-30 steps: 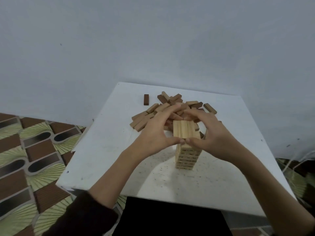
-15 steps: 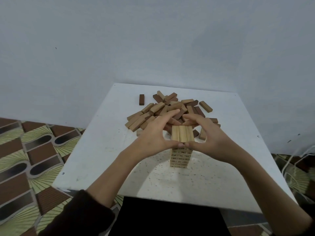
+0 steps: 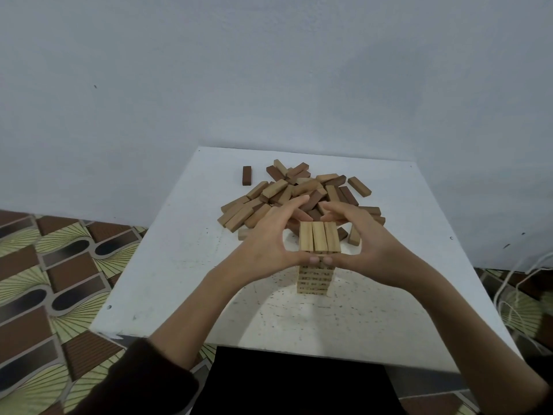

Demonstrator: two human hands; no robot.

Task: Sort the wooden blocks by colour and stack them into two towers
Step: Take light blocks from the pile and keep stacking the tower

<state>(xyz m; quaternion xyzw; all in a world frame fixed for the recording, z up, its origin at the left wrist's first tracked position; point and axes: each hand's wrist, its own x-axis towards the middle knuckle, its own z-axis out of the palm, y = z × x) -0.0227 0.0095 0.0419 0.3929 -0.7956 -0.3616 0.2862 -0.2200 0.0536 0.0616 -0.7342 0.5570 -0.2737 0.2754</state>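
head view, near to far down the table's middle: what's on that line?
Near edge of the table → light-block tower → mixed pile of loose blocks → wall.

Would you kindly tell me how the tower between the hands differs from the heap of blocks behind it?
The tower is all light wood; the heap mixes light and dark blocks. The tower's blocks sit in neat layers; the heap's lie jumbled. The tower stands narrow and upright, its top cupped by the left hand and right hand; the heap spreads low. Both rest on the white table.
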